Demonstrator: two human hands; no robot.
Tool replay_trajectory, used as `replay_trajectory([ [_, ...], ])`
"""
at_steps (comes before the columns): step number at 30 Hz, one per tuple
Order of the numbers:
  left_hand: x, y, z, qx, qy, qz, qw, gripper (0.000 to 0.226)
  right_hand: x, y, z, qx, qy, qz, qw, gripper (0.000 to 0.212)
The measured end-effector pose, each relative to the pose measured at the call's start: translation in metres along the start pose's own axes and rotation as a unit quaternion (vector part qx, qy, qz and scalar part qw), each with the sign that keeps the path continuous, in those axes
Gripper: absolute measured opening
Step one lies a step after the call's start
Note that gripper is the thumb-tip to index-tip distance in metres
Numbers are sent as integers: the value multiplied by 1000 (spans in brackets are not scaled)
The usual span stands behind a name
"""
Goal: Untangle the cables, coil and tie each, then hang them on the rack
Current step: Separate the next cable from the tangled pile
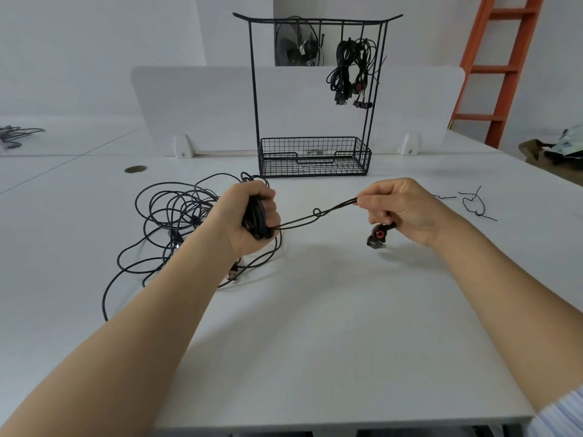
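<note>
Near the middle of the white table [315, 326], just in front of the wire rack [315, 89], I have both hands raised a little above the surface and set apart, with one black cable drawn between them. My left hand [249, 216] is closed in a fist round the coil [257, 217], the turns bunched through the palm so they cannot spring open while I feed in more. My right hand [400, 209] pinches the doubled strand [303, 220] between thumb and forefinger. Its lower fingers curl round the tail, so that the plug [378, 235], black with a red ring, dangles just below the palm and clear of the table. Holding the strand taut this way shows up a small kink [317, 212] about midway, which I judge should be smoothed out before the next turn goes onto the coil. To the left, behind my left wrist, the tangle of loose cables [170, 216] lies sprawled on the table; I cannot tell whether any of it belongs to the cable I hold. To the right, near my right hand but apart from it, lie thin wire ties [473, 205], within reach for binding the coil. On the far rack, tied bundles [348, 70] hang from the right end of the top bar, so I judge the job partly done, with this coil not yet tied.
</note>
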State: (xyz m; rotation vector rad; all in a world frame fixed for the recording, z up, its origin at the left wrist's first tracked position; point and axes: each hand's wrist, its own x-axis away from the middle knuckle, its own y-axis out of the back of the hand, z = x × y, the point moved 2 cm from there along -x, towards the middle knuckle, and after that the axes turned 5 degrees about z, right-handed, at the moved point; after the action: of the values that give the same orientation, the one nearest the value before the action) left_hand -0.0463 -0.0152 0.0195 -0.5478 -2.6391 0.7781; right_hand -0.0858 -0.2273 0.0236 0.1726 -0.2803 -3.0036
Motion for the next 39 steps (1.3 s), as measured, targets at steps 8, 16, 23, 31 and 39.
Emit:
replay_trajectory([
  [8, 0, 6, -5, 113, -61, -10, 992, 35, -2, -1, -4, 100, 0, -11, 995, 15],
  [16, -4, 7, -2, 89, -117, -71, 987, 27, -2, -9, 9, 21, 89, -111, 990, 15],
  [23, -1, 7, -7, 138, -171, -77, 972, 30, 0, -14, 19, -35, 78, -151, 985, 28],
  [31, 5, 6, -15, 165, -220, -82, 958, 28, 3, -4, 15, 82, 44, -74, 993, 23],
  [39, 19, -17, -15, 63, -221, 80, 970, 34, 4, -34, 10, 288, 84, 11, 954, 39],
])
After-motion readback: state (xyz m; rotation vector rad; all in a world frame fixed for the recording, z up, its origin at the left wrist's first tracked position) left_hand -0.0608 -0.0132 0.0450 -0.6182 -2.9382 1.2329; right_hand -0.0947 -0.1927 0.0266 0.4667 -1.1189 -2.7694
